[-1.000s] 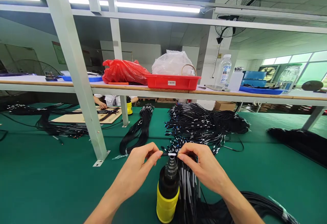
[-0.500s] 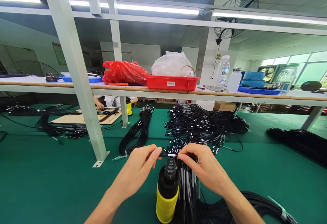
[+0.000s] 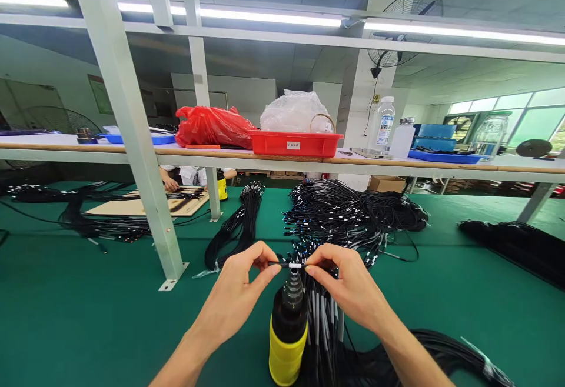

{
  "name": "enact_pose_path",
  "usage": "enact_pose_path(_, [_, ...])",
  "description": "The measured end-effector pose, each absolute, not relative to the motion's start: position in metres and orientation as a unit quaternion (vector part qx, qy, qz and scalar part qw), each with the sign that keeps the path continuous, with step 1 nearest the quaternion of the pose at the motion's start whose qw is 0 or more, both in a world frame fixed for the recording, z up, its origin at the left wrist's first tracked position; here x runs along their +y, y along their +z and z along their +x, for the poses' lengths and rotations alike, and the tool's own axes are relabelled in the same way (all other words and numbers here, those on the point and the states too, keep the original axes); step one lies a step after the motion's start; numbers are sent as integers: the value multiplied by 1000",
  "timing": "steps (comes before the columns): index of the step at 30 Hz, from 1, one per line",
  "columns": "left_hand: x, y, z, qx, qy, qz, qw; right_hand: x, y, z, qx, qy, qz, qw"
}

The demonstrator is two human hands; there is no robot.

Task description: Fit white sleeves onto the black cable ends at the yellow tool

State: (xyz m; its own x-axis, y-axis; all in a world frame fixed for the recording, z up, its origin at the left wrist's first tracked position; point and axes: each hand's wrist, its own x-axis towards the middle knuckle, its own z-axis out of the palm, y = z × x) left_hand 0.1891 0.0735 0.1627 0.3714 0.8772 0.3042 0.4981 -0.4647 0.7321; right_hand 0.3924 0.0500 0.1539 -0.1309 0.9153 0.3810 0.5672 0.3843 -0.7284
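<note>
Between my two hands a thin black cable with a white sleeve (image 3: 295, 265) is stretched level. My left hand (image 3: 245, 284) pinches its left part between thumb and fingertips. On the other side my right hand (image 3: 346, 278) pinches it close to the sleeve's right end. Directly below the sleeve points the ringed nozzle of an upright yellow and black heat gun (image 3: 288, 334). A thick bundle of black cables (image 3: 324, 322) with grey sleeves lies right beside the gun, partly hidden by my right hand and forearm.
More black cable bundles lie on the green table (image 3: 110, 316), at the back (image 3: 353, 207) and at right (image 3: 512, 249). A white post (image 3: 152, 199) stands at left. The shelf above carries a red tray (image 3: 295, 144) and bottles. Across the table a person's hand (image 3: 170, 183) shows.
The fingers of my left hand have shifted slightly along the cable and arch more. Both hands still hold it over the nozzle. The view has shifted a little.
</note>
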Motion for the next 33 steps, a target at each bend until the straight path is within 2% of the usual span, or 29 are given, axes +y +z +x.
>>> enact_pose_path(5, [74,160,189,437,354,780,275,53,152,393,-719,208,-519,413])
enact_pose_path(12, [76,154,187,474,317,785,244,48,152,392,-748,205,-518,360])
enact_pose_path(20, [76,156,186,438,343,783,278,53,153,390,-732,204,-508,406])
enact_pose_path(28, [78,155,185,475,329,773,264,46,153,388,-751,201,-514,364])
enact_pose_path(33, [76,157,185,449,341,779,275,49,152,388,-741,194,-510,391])
